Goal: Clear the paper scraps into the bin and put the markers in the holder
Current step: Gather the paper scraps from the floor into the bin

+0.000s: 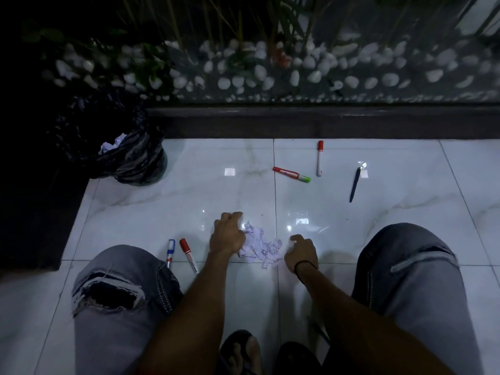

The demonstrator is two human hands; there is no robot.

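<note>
A pile of torn white paper scraps (261, 247) lies on the white floor tiles between my hands. My left hand (228, 234) rests on the pile's left edge with curled fingers touching the scraps. My right hand (301, 253) sits at the pile's right edge, fingers bent down onto the paper. A red-capped marker (188, 254) and a blue-and-white marker (170, 253) lie by my left knee. Farther off lie a red marker with a green cap (291, 174), a white marker with a red cap (320, 158) and a dark pen (354, 184). No holder is in view.
A bin lined with a black bag (130, 155) stands at the far left, with crumpled paper inside. A dark ledge (324, 123) and a glass pane with white pebbles behind it close off the far side. My knees and feet frame the near floor.
</note>
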